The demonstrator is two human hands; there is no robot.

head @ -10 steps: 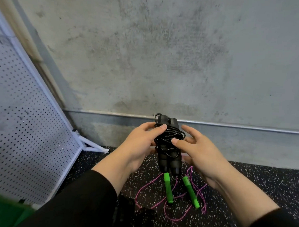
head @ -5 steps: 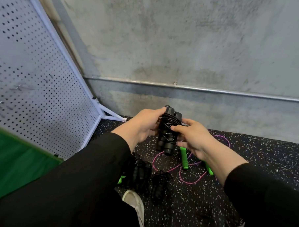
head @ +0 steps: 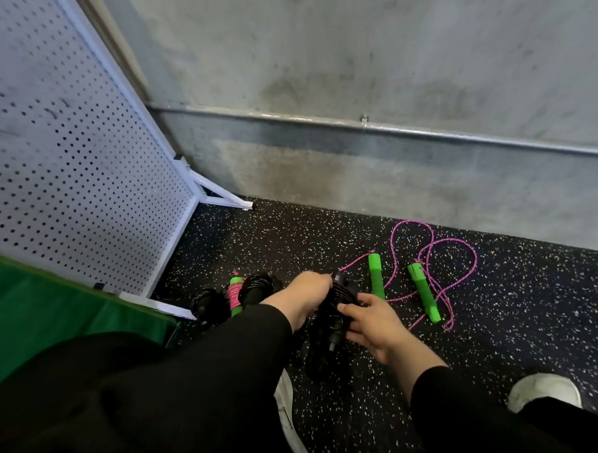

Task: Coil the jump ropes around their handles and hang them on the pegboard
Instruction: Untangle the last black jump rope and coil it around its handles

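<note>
1. Two hands meet low over the speckled floor point(head: 324, 248), and between them we see the black jump rope bundle point(head: 335, 306), its cord wound around the paired handles.
2. We read the bundle's long axis as running from far to near, slightly tilted; its far end points toward the concrete wall point(head: 366, 75) and its near end toward the person.
3. The left hand point(head: 305, 295) curls its fingers over the far, upper part of the bundle and grips it.
4. The right hand point(head: 372, 323) wraps the bundle's right side, its thumb pressed on the coils, gripping too.
5. Right of the hands we see the uncoiled rope lying on the floor: two green handles point(head: 421, 288), each lengthwise far to near, with the pink cord point(head: 461, 254) looped loosely around and beyond them.
6. Left of the hands, a coiled green-and-pink rope point(head: 234, 293) lies among other black coiled bundles point(head: 203, 301) on the floor, near the foot of the white pegboard point(head: 71, 148).
7. The pegboard stands at far left, leaning back toward the wall; we see a green mat point(head: 47, 311) at its near edge.
8. A white shoe point(head: 544, 391) shows at near right.
</note>
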